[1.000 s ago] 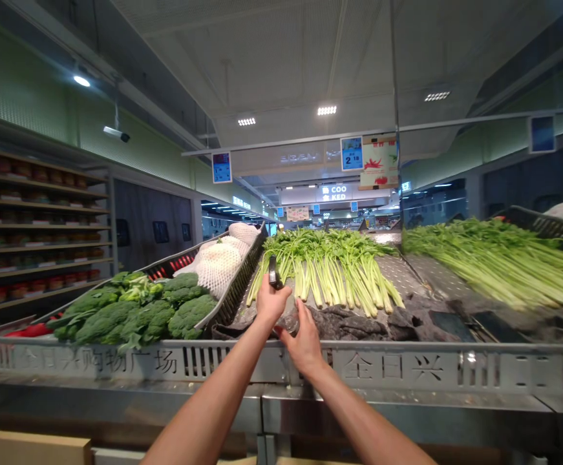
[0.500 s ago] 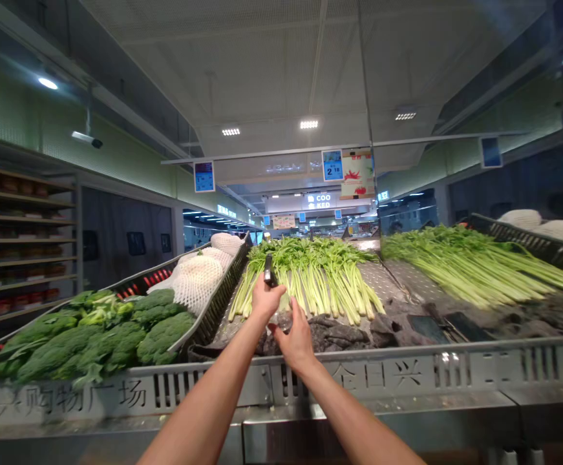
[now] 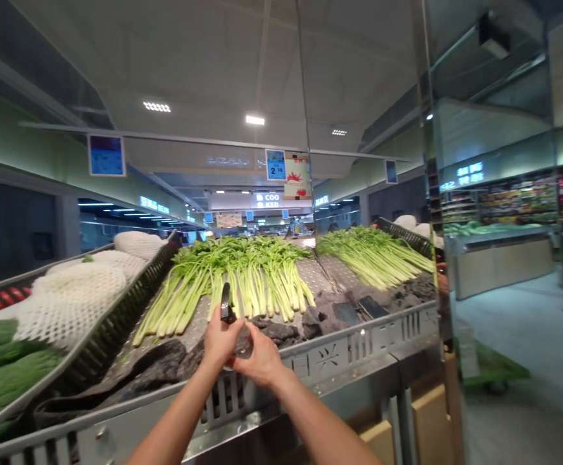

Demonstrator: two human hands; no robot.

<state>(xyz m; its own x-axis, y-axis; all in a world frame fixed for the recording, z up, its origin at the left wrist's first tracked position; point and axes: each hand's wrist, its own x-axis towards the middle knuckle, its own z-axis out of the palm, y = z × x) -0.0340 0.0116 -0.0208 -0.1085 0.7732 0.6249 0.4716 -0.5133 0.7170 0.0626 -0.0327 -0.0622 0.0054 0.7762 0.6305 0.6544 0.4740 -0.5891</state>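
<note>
Both my hands are together over the front rail of the vegetable stand. My left hand (image 3: 220,342) is closed around what looks like a spray bottle, whose black head (image 3: 226,305) sticks up above the fingers. My right hand (image 3: 262,358) grips the clear lower part (image 3: 244,342) of the same bottle, its thumb and fingers curled around it. Most of the bottle is hidden by the hands. Just beyond lies a wide row of celery (image 3: 242,278), leaves to the back and pale stalk ends towards me.
Dark crumpled cloth (image 3: 281,329) lies behind the grey plastic rail (image 3: 320,361). On the left a black crate divider (image 3: 121,316) borders net-wrapped produce (image 3: 77,290) and broccoli (image 3: 10,368). A mirrored panel (image 3: 368,194) stands at right, reflecting celery. Price signs (image 3: 276,165) hang overhead.
My view has turned to the right, so the broccoli slides towards the left edge and a mirrored column and aisle appear. Both hands stay on the bottle, now closer together.
</note>
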